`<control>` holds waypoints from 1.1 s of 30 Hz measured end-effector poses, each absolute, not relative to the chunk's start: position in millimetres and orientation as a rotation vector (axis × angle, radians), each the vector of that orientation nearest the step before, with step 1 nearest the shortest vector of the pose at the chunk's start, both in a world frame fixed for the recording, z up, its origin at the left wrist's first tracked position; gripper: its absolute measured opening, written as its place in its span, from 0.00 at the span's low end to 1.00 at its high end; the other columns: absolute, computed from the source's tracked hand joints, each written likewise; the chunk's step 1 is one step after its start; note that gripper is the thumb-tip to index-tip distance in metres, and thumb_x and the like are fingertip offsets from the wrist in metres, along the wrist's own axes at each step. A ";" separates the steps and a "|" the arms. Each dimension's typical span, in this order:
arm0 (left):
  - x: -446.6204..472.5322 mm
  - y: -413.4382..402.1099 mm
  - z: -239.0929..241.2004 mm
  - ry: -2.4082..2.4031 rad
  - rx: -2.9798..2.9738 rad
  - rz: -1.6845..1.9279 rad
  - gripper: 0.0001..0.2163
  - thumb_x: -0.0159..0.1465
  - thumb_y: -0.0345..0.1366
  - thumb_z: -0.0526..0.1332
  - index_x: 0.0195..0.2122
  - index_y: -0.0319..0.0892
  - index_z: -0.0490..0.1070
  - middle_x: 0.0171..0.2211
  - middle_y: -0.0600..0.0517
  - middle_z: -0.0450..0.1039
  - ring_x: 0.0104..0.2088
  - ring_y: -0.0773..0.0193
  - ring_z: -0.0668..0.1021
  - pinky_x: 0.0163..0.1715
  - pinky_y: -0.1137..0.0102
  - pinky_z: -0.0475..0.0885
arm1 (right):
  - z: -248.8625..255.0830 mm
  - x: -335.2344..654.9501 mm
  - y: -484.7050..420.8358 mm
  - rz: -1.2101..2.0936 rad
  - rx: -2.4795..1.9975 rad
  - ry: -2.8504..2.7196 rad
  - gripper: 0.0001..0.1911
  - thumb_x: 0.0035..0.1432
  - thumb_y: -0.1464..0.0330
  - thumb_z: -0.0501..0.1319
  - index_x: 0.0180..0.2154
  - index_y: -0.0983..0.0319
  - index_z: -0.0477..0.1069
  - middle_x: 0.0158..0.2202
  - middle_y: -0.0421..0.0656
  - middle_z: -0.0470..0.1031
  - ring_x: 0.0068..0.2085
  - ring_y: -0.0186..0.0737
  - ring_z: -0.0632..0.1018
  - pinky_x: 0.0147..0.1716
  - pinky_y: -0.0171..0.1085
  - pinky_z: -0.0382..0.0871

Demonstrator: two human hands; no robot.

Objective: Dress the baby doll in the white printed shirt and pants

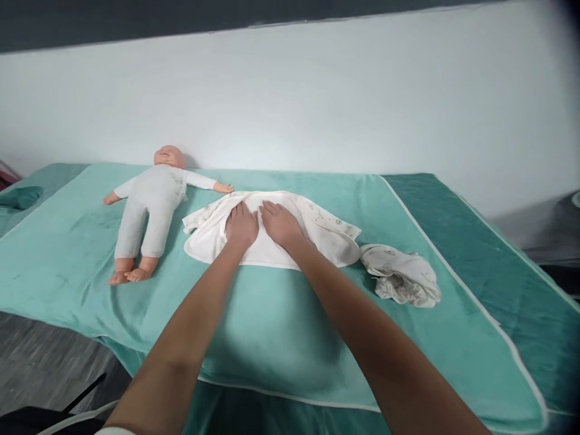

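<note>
A white baby shirt (272,254) with a small print on its sleeves lies spread on the green cover, its front opened out. Flat on the shirt's left half rests my left hand (242,225), fingers stretched forward. My right hand (280,225) lies beside it on the cloth, also with extended fingers. Neither hand grips the fabric. A baby doll (156,187) in a white body suit lies on its back to the left, one of its hands close to the shirt's upper edge. Right of the shirt is a crumpled white printed garment (401,275).
The green cover (281,332) with white piping is draped over a table or bed, with a darker green cloth (480,260) under it at the right. A white wall (290,109) stands directly behind. Grey flooring (40,344) shows at lower left, near a pale cable (81,417).
</note>
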State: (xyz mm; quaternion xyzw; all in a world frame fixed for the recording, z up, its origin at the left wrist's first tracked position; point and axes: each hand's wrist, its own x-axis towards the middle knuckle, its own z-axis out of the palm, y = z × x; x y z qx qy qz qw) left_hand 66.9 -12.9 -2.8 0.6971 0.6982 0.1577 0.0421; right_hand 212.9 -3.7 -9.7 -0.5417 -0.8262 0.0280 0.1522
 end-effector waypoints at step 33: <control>36.4 -74.7 -3.3 2.085 1.988 1.029 0.16 0.75 0.38 0.47 0.52 0.43 0.74 0.49 0.44 0.80 0.52 0.53 0.79 0.54 0.61 0.70 | -10.0 188.7 -30.6 0.194 -1.635 -2.377 0.37 0.74 0.56 0.43 0.72 0.77 0.52 0.76 0.61 0.48 0.76 0.55 0.51 0.73 0.52 0.46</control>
